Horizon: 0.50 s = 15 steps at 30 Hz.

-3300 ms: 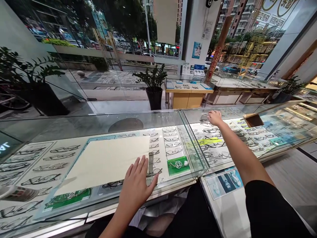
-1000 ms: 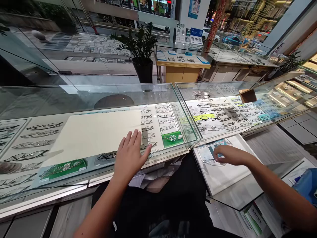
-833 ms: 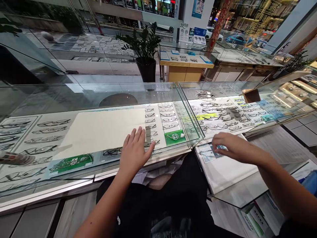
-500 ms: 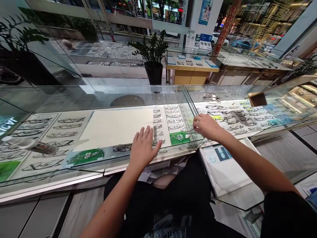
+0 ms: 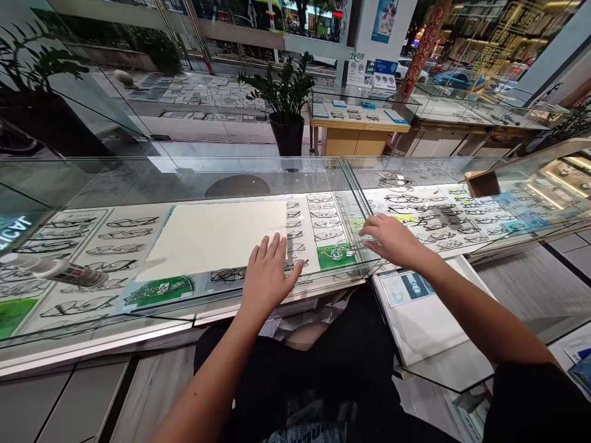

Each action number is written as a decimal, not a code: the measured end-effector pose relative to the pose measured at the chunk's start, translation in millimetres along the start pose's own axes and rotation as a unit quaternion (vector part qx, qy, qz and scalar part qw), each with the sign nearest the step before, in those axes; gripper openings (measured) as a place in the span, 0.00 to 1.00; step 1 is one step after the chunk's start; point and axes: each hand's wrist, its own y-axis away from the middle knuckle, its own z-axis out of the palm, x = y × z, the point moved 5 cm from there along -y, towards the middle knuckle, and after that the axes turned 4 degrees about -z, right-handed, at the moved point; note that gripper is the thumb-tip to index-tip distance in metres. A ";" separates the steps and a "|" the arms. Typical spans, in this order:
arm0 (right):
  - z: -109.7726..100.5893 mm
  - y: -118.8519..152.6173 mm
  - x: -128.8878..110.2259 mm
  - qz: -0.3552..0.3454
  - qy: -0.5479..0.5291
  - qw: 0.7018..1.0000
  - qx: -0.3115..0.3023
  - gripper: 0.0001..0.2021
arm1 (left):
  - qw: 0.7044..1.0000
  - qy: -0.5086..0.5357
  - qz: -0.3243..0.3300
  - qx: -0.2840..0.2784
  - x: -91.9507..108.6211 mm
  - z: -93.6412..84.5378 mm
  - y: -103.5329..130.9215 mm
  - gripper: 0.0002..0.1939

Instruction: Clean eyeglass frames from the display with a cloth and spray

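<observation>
My left hand (image 5: 268, 271) lies flat with its fingers spread, the fingertips on the lower right edge of a cream cloth (image 5: 217, 234) on the glass counter. My right hand (image 5: 392, 240) is over the joint between two glass cases, thumb and fingers apart. Close to its fingertips is a thin-framed pair of glasses (image 5: 340, 250), above a green card (image 5: 327, 261); whether the fingers touch it I cannot tell. Folded dark glasses (image 5: 228, 275) show beneath the glass by the cloth's lower edge.
A white bottle (image 5: 69, 272) lies on the counter at left. Rows of eyeglass frames (image 5: 122, 234) fill the glass cases on both sides. A wooden-framed mirror (image 5: 482, 183) stands at right. Beyond the counter is a potted plant (image 5: 289, 132). A white drawer or tray (image 5: 429, 314) sits by my right leg.
The thumb and fingers of my right hand have spread apart, and the hand has shifted very slightly. My left hand and the cloth stay in place.
</observation>
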 end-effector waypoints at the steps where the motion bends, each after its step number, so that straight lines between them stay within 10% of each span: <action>1: -8.1 11.2 -1.3 0.005 -0.057 0.998 0.001 0.12 | 1.000 0.002 0.000 0.000 0.1 -0.1 0.0 0.41; 4: -2.5 49.0 -9.2 0.007 -0.244 0.959 -0.143 0.15 | 1.000 0.006 -0.001 -0.001 0.1 0.4 -0.2 0.41; 9: 91.9 97.1 12.2 0.109 -0.215 0.868 -0.434 0.17 | 1.000 0.005 0.003 -0.001 -0.7 1.9 -0.9 0.42; 15: 165.0 69.6 94.9 0.218 0.005 0.939 -0.267 0.21 | 1.000 0.002 0.006 0.002 -2.0 2.8 -1.5 0.42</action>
